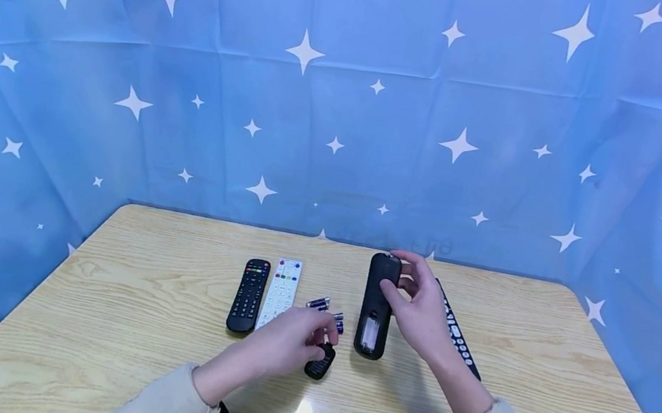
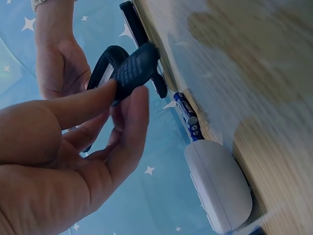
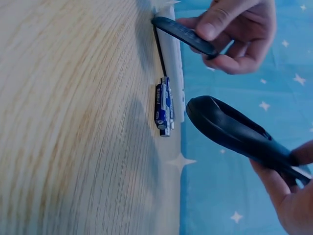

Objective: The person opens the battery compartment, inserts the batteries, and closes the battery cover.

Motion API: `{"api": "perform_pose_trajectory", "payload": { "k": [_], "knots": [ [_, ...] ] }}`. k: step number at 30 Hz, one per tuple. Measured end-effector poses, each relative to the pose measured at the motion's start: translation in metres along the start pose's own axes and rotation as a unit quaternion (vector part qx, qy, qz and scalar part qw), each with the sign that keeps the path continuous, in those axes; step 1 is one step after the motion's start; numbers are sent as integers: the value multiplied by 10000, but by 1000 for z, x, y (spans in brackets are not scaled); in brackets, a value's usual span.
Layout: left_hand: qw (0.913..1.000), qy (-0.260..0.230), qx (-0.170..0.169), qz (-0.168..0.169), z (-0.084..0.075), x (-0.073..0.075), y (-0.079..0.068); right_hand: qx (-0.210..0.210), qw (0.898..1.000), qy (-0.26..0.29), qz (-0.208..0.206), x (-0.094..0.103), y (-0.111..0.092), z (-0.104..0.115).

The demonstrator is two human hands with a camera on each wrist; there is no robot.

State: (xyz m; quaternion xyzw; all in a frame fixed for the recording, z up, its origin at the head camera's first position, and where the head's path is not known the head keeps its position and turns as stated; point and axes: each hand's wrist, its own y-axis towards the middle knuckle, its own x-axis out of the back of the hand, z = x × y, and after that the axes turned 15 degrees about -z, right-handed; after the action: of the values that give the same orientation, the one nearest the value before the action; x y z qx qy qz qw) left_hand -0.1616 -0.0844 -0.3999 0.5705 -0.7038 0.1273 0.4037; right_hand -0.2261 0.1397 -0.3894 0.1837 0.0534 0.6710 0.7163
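Note:
My left hand (image 1: 297, 337) pinches a small black battery cover (image 1: 320, 362) between thumb and fingers; its ribbed face shows in the left wrist view. My right hand (image 1: 419, 309) grips the upper end of a black remote control (image 1: 379, 296), held back side up above the table. The battery compartment (image 1: 370, 334) at its lower end is uncovered, with something pale inside. In the right wrist view the cover and the remote are apart, both raised off the wood. Between the hands, several blue-and-silver batteries (image 3: 164, 106) lie on the table.
A black remote (image 1: 249, 295) and a white remote (image 1: 281, 290) lie side by side left of the batteries. Another dark remote with pale buttons (image 1: 457, 336) lies partly under my right forearm. Behind the wooden table (image 1: 151, 322) hangs a blue star-patterned cloth (image 1: 336, 104).

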Motion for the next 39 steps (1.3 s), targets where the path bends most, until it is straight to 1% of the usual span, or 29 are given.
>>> {"api": "perform_pose_trajectory", "payload": {
  "k": [2,5,11,14,21,23,29,39],
  "knots": [
    [9999,63,48,147,1,0,-1,0,10000,22,16,0,0,0],
    [9994,216,53,251,2,0,-1,-5,10000,56,37,0,0,0],
    [9969,719,48,301,2,-2,-2,4,10000,88,46,0,0,-1],
    [9948,937,112,374,2,-3,-2,9,9999,83,55,0,0,-1],
    [9874,1446,141,624,2,-6,-4,-21,10000,49,56,0,0,0],
    [9855,1530,200,706,1,-7,-4,-21,10000,54,58,0,0,0],
    [9818,1730,171,769,0,-8,-4,5,9999,92,76,-1,0,-1],
    [9832,1652,184,757,1,-9,-4,-45,9999,77,58,-1,0,-2]
  ]
}}
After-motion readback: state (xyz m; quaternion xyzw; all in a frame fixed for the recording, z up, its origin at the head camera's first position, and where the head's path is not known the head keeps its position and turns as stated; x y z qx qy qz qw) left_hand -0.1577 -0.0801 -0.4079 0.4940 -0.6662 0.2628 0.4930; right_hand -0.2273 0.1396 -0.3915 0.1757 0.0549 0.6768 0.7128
